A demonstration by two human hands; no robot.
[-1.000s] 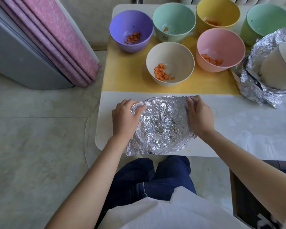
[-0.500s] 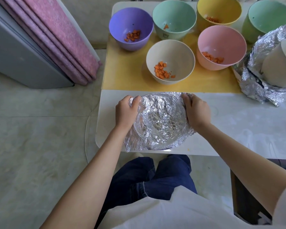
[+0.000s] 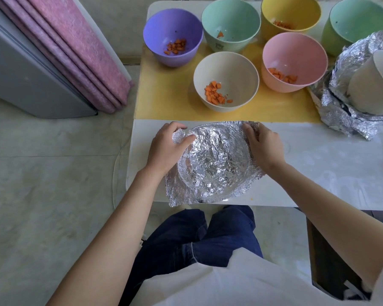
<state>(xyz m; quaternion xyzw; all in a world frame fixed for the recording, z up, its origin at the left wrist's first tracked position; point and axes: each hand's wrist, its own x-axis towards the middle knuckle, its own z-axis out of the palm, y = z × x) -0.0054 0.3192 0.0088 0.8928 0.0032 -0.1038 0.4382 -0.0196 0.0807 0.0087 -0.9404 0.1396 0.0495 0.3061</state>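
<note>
A bowl covered with crumpled aluminium foil (image 3: pixel 212 164) sits at the near edge of the white table (image 3: pixel 318 168). The bowl itself is hidden under the foil. My left hand (image 3: pixel 166 146) pinches the foil's far left corner, thumb lying on top of the sheet. My right hand (image 3: pixel 263 144) grips the foil's far right edge with curled fingers. A loose foil flap hangs over the table's near edge.
Behind, on a yellow mat (image 3: pixel 164 98), stand purple (image 3: pixel 173 36), mint (image 3: pixel 230 25), yellow (image 3: pixel 290 14), pink (image 3: pixel 294 60) and cream (image 3: pixel 226 80) bowls holding diced carrot. A green bowl (image 3: pixel 354 25) and a white bowl on foil (image 3: pixel 376 82) sit at right. A pink curtain (image 3: pixel 75 45) hangs left.
Both hands have shifted along the foil's rim toward its far corners. The foil-covered bowl has stayed at the table's near edge.
</note>
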